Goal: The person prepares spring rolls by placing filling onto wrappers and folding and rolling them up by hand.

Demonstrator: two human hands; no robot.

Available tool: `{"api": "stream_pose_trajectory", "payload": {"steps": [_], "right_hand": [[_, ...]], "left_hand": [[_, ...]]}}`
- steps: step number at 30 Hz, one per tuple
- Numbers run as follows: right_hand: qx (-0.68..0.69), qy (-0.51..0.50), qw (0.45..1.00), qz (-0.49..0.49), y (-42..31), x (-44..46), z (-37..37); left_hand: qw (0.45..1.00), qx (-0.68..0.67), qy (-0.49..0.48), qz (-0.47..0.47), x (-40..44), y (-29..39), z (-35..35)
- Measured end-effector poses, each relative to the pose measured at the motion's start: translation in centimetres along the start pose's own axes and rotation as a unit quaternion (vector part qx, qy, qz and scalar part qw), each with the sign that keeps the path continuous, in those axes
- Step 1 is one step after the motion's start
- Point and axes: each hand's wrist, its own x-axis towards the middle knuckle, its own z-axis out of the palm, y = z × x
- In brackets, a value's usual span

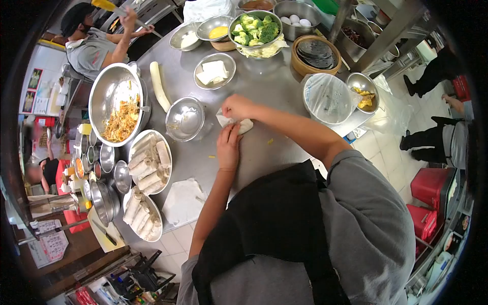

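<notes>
On the steel table, a white spring roll [245, 125] in a thin wrapper lies partly folded under both my hands. My right hand [239, 108] is closed, its fingertips pinching the wrapper at the far side. From the near side, my left hand [228, 145] presses its fingers against the roll. Left of them stands a small steel bowl [186, 119] with a little residue inside. Further left, a large steel bowl [96, 104] holds shredded orange filling [122, 119]. Finished rolls fill two white plates, one of rolls [150, 165] and another of rolls [141, 216]. A wrapper stack [183, 202] lies nearby.
Beyond my hands sit a bowl of white blocks [212, 72], broccoli [254, 29], eggs [296, 21] and a bamboo steamer [300, 65]. A plastic-covered tub [329, 99] stands right. A peeled white stalk [158, 86] lies left. Co-workers stand beyond the table, one person [94, 51] at upper left.
</notes>
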Motion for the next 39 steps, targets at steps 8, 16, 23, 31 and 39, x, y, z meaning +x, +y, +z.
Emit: {"api": "stream_pose_trajectory", "payload": {"steps": [8, 16, 23, 31, 39], "right_hand": [[-0.079, -0.03, 0.996, -0.006, -1.4, -2.9, -5.6], [-0.051, -0.146, 0.987, -0.038, -1.7, -1.4, -5.4], [0.005, -0.103, 0.994, -0.034, -1.8, -2.0, -3.8], [0.052, -0.097, 0.993, -0.05, -0.1, -2.6, -3.2], [0.084, -0.053, 0.995, -0.017, 0.7, -3.1, -3.8]], "left_hand": [[0.983, -0.163, -0.05, -0.071, 0.6, -0.2, -1.0], [0.985, -0.153, -0.063, -0.054, 0.6, -0.7, -1.1], [0.991, -0.12, -0.056, -0.006, 1.0, -0.6, -1.4], [0.991, -0.104, -0.079, -0.016, 1.7, -0.2, -1.8], [0.989, -0.106, -0.102, -0.021, 2.6, -0.3, -2.1]]}}
